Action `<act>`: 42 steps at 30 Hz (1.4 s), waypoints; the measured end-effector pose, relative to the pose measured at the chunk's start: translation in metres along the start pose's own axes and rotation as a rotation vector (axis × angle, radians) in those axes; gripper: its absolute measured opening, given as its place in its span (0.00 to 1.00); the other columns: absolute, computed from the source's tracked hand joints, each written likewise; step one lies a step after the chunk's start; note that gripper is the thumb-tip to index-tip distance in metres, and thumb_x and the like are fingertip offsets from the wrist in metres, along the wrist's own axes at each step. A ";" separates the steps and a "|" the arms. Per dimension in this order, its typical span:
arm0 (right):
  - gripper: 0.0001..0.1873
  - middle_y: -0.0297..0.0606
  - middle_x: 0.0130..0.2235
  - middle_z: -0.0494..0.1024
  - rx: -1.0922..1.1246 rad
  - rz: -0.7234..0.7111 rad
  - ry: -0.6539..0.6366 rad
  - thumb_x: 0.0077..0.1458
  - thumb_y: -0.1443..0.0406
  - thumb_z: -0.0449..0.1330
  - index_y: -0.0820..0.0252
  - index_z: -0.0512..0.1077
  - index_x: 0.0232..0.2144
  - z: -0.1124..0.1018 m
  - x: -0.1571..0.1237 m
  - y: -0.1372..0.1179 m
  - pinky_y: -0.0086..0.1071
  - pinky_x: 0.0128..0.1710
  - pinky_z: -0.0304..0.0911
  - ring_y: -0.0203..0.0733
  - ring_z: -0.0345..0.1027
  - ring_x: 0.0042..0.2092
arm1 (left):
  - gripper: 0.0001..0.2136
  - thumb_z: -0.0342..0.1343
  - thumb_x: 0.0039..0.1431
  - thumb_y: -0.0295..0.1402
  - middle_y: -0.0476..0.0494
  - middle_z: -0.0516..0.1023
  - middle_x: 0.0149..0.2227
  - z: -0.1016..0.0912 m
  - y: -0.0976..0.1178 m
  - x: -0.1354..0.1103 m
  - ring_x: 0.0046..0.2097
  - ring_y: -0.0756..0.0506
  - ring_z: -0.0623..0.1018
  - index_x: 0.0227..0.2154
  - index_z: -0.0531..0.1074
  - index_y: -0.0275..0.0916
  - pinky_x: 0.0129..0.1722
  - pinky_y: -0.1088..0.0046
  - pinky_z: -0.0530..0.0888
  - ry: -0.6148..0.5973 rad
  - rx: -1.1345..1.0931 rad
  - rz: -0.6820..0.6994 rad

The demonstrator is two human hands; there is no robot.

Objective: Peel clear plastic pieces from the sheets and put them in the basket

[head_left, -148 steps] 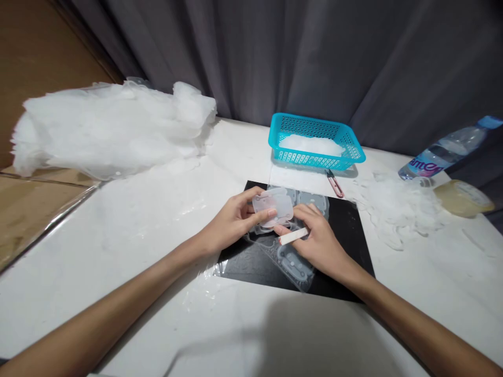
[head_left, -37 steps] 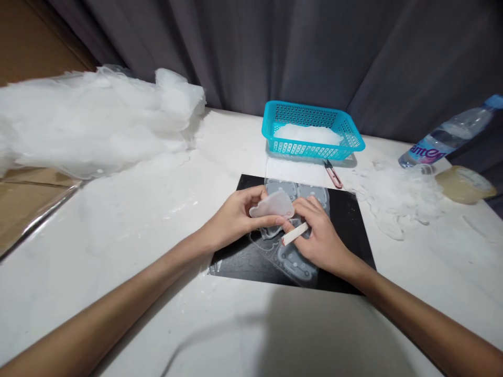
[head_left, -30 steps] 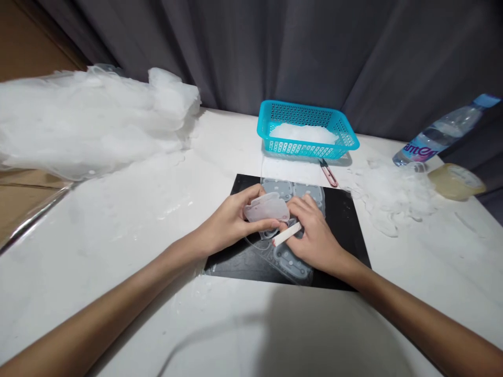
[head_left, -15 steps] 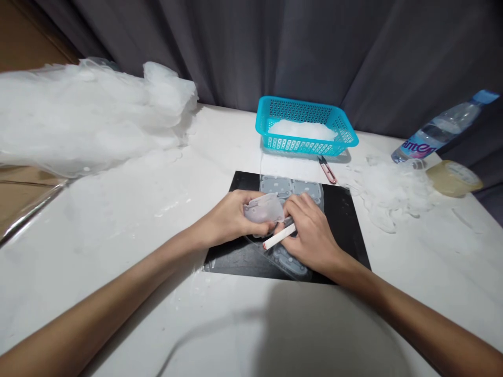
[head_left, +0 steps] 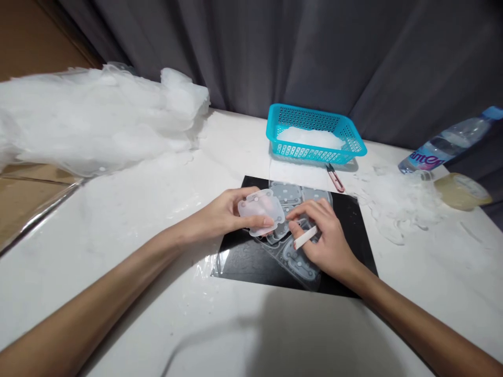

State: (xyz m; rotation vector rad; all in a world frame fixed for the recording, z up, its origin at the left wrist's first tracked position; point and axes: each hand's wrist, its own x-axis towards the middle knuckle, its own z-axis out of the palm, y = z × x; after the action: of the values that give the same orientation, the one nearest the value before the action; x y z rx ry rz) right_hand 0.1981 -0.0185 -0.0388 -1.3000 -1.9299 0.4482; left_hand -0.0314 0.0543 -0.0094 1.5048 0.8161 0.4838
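Note:
My left hand (head_left: 226, 212) pinches a translucent, frosted piece with a notched outline (head_left: 261, 204), thumb across its face and fingers behind it. My right hand (head_left: 330, 235) is close to the piece's right edge, with a small gap between. A slim white stick with a reddish tip (head_left: 305, 237) lies held in the curled fingers of that hand. Below both hands, a clear molded sheet of similar pieces (head_left: 301, 262) rests on a black mat (head_left: 349, 225); the hands hide part of it.
Behind the mat stands a blue basket (head_left: 314, 153) holding white pieces. Pink-handled thread snips (head_left: 335, 179) lie in front of it. Clear scraps (head_left: 401, 201), a water bottle (head_left: 440, 146) and a tape roll (head_left: 463, 192) are at right. Stacked translucent sheets (head_left: 98, 120) fill the left.
The piece in my left hand has turned to show its flat face. My right hand has drawn away to the right with the stick. The whole view has shifted slightly.

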 end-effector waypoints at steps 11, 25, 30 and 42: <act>0.10 0.38 0.36 0.79 0.034 -0.115 -0.141 0.66 0.66 0.58 0.55 0.74 0.30 -0.016 0.000 -0.005 0.43 0.44 0.62 0.45 0.66 0.39 | 0.13 0.71 0.55 0.39 0.45 0.81 0.33 0.002 0.002 -0.004 0.33 0.47 0.78 0.37 0.79 0.35 0.33 0.74 0.73 0.016 0.023 0.028; 0.06 0.33 0.28 0.74 0.195 0.120 -0.087 0.61 0.65 0.62 0.55 0.75 0.31 -0.017 0.002 -0.025 0.37 0.37 0.61 0.41 0.64 0.34 | 0.13 0.73 0.52 0.36 0.52 0.74 0.26 0.015 0.006 -0.006 0.28 0.52 0.73 0.31 0.74 0.36 0.27 0.78 0.71 0.152 -0.078 0.047; 0.06 0.33 0.29 0.75 0.154 0.130 -0.051 0.62 0.64 0.61 0.55 0.76 0.33 -0.019 0.007 -0.005 0.35 0.34 0.60 0.41 0.67 0.33 | 0.17 0.75 0.50 0.35 0.55 0.70 0.24 0.020 0.004 -0.008 0.25 0.53 0.70 0.29 0.70 0.38 0.25 0.80 0.67 0.166 -0.113 0.029; 0.17 0.41 0.42 0.78 -0.422 0.104 -0.063 0.67 0.50 0.58 0.55 0.73 0.45 -0.049 0.023 0.033 0.41 0.43 0.64 0.52 0.73 0.45 | 0.13 0.75 0.51 0.33 0.52 0.78 0.32 0.031 0.003 -0.008 0.32 0.53 0.74 0.37 0.79 0.38 0.31 0.82 0.71 0.171 -0.171 0.058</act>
State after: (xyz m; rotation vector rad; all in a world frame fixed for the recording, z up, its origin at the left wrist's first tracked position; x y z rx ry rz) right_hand 0.2511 0.0101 -0.0195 -1.6751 -2.0891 0.1334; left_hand -0.0133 0.0271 -0.0091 1.3445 0.8429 0.7158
